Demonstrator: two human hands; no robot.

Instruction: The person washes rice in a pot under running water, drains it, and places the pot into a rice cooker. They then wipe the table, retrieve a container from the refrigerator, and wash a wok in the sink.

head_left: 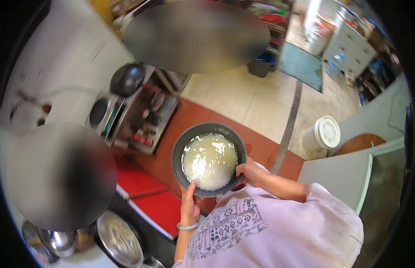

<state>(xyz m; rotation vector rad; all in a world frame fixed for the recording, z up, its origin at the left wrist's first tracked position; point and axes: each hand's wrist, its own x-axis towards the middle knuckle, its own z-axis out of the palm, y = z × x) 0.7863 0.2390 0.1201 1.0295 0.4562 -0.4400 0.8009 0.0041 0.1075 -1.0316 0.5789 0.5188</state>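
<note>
A round dark grey pot (210,126) is held before my chest over the red floor. White rice grains lie in cloudy water (210,160) inside it, and light glints off the surface. My left hand (190,204) grips the near left rim, thumb over the edge, with a pale bangle on the wrist. On the right side of the rim, my right hand (251,171) has its thumb over the edge; its other fingers are mostly hidden beneath the pot.
Metal bowls and a steel pan (119,238) stand on the dark counter at lower left, beside red cabinet doors (157,207). A shelf unit (167,117) with bottles and a black wok (127,80) are at upper left. A lidded white bucket (321,134) stands at right.
</note>
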